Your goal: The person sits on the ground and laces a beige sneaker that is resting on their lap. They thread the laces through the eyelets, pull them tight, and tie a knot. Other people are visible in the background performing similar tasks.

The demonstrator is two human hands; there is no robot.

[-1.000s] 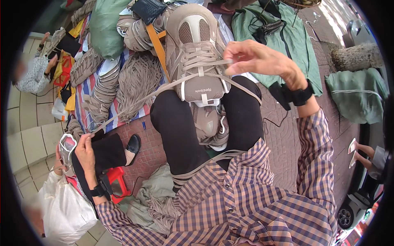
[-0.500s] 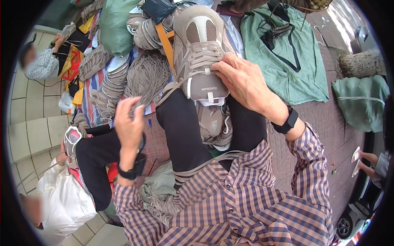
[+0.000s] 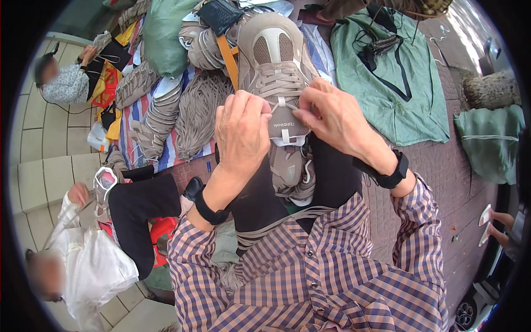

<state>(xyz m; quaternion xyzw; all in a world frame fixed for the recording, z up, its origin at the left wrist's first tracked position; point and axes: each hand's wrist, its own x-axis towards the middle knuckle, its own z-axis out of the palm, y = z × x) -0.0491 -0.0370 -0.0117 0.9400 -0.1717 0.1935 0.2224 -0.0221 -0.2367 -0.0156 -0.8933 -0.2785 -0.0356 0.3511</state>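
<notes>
A taupe sneaker (image 3: 275,48) lies before me with its toe pointing away, above my knees. Grey-brown laces (image 3: 277,83) criss-cross up to a small white loop on its tongue (image 3: 289,117). My left hand (image 3: 240,135) pinches one lace end at the left of the tongue. On the other side, the fingers of my right hand (image 3: 338,120) are closed on the lace too. Between my thighs another similar sneaker (image 3: 286,170) shows below. Several loose laces (image 3: 271,220) lie across my lap.
Stacked sneakers (image 3: 156,113) and a heap of laces (image 3: 200,113) lie on a striped sheet at left. An orange bar (image 3: 228,63) stands beside the sneaker. A green sack (image 3: 409,108) is spread at right. A co-worker in white (image 3: 99,260) sits close at left, another person farther back.
My left hand has come in from the left to the tongue and grips a lace end. My right hand has moved slightly down and right. The co-worker's hand has moved off the shoe.
</notes>
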